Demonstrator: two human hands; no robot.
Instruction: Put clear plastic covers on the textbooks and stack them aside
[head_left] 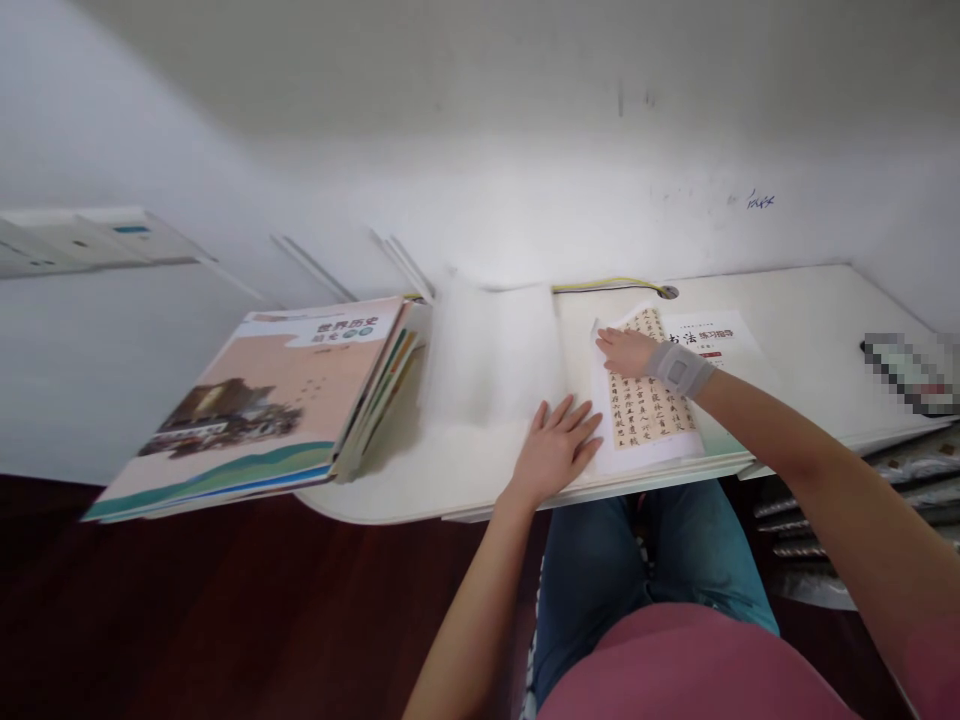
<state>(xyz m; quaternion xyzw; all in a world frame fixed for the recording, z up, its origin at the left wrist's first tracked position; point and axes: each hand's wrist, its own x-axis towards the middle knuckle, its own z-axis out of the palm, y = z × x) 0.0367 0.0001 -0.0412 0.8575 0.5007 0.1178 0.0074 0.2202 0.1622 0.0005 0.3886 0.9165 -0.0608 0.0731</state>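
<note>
My left hand [556, 446] lies flat, fingers spread, on the white desk [810, 330] and on the left edge of a calligraphy sheet [651, 415] with columns of characters. My right hand [624, 350], with a grey band on its wrist, rests on the top of that sheet, fingers pointing left. Under the sheet lies a white booklet [716, 335] with printed characters. Just left of my hands a blurred white page or sheet [491, 350] stands up in motion.
A stack of textbooks [277, 405] with a pink cover on top hangs over the desk's left edge. A yellow and black cable [611, 285] runs along the wall to a desk hole. A blurred dark object [911, 372] sits at far right. My knees are under the desk.
</note>
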